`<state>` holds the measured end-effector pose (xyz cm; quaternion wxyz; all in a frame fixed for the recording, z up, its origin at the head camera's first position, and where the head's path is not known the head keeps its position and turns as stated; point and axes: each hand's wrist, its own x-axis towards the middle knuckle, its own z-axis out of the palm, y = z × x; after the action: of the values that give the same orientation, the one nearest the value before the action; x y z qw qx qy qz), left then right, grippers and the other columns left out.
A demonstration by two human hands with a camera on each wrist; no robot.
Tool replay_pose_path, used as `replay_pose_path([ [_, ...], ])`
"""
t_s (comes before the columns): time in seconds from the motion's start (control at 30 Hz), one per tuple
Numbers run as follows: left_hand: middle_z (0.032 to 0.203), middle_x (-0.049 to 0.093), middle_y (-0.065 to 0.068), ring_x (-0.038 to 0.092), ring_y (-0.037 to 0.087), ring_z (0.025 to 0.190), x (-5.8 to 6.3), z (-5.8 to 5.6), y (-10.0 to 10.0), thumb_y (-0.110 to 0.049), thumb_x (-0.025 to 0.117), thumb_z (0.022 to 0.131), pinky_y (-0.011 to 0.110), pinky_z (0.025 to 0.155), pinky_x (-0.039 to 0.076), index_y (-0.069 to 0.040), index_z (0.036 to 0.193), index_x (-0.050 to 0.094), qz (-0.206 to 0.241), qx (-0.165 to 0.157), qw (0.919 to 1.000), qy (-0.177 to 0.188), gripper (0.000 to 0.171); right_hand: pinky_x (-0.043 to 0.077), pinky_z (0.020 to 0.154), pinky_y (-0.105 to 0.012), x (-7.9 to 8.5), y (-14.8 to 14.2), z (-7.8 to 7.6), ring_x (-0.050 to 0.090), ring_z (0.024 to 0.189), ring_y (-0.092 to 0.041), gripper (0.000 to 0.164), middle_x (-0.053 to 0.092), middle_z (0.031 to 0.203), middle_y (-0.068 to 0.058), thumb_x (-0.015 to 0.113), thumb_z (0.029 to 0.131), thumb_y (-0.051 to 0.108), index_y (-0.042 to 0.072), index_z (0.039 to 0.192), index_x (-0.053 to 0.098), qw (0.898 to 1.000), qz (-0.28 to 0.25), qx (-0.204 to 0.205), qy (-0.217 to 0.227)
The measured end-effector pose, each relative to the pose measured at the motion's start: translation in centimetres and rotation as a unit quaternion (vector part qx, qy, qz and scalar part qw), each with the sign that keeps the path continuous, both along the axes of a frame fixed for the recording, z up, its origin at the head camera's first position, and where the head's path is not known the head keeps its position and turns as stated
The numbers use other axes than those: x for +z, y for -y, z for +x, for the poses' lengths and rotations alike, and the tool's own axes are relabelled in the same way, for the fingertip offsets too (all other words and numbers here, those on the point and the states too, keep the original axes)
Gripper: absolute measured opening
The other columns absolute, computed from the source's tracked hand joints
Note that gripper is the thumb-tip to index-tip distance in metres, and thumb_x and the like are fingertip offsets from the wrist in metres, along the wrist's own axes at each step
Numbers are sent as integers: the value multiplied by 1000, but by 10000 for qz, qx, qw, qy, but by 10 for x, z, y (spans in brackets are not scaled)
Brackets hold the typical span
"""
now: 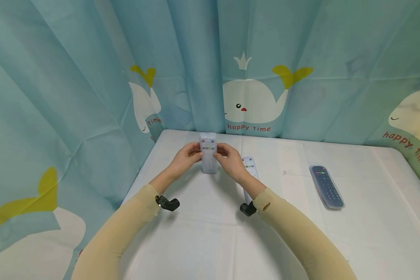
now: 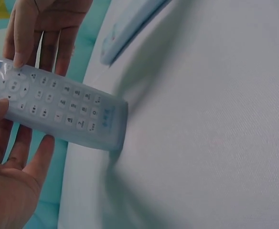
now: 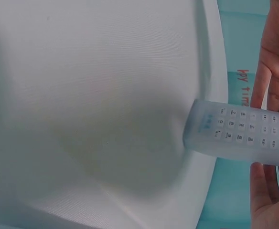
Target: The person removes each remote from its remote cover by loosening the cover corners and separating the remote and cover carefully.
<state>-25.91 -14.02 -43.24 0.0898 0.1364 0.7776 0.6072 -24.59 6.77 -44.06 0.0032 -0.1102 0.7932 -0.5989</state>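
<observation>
Both hands hold a white remote control (image 1: 209, 161) in a translucent sleeve, raised over the table with its keys facing me. My left hand (image 1: 186, 158) pinches its left edge, thumb on the front and fingers behind. On the opposite edge, my right hand (image 1: 230, 158) grips it the same way. In the left wrist view, the keypad of the remote control (image 2: 65, 102) shows, its lower end hanging over the tabletop. A second white remote control (image 1: 250, 166) lies on the table, partly hidden under my right wrist.
A dark remote control (image 1: 327, 187) in a clear sleeve lies at the right of the white table (image 1: 203, 241). Blue curtains (image 1: 196, 58) printed with whales hang along the back and left edges. Small black cameras (image 1: 168, 203) are strapped at both wrists.
</observation>
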Motion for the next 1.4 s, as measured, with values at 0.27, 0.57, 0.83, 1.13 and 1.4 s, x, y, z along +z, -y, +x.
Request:
replay_pose_path([
  [0.27, 138, 56, 19, 55, 31, 130, -1, 3, 6, -7, 54, 107, 39, 106, 48, 1, 147, 48, -19, -251, 9996, 87, 42, 49, 103, -44, 2, 0, 4, 59, 122, -26, 35, 67, 128, -10, 62, 104, 19, 5, 137, 61, 9995, 280, 124, -50],
  [0.57, 146, 49, 19, 49, 34, 135, 2, 11, 19, -10, 53, 108, 45, 106, 48, -2, 151, 43, 106, -604, 9961, 641, 45, 49, 104, -42, 2, -2, 9, 60, 120, -23, 35, 67, 128, -9, 64, 104, 19, 4, 135, 63, 9978, 471, 443, -110],
  [0.83, 145, 51, 17, 44, 40, 139, 8, 13, 23, -17, 46, 107, 46, 101, 52, 4, 142, 52, 677, -372, 9812, 1770, 41, 50, 103, -40, 5, -6, 17, 60, 120, -22, 32, 66, 128, -7, 66, 102, 15, 4, 131, 64, 9952, 501, 840, 38],
  [1.13, 131, 56, 19, 51, 44, 131, 15, 19, 23, -18, 58, 106, 42, 94, 56, 8, 134, 54, 455, -145, 9648, 2587, 38, 51, 101, -35, 3, -5, 25, 59, 121, -25, 25, 63, 125, -8, 69, 98, 4, 2, 123, 68, 9871, 463, 1528, -123],
  [1.4, 123, 56, 18, 67, 19, 94, 13, 23, 26, -19, 60, 105, 25, 79, 59, 8, 149, 40, 112, -238, 9483, 3163, 55, 50, 104, -38, 0, -7, 33, 58, 118, -23, 21, 62, 120, -6, 70, 96, 0, 4, 116, 71, 9795, 562, 1912, -302],
])
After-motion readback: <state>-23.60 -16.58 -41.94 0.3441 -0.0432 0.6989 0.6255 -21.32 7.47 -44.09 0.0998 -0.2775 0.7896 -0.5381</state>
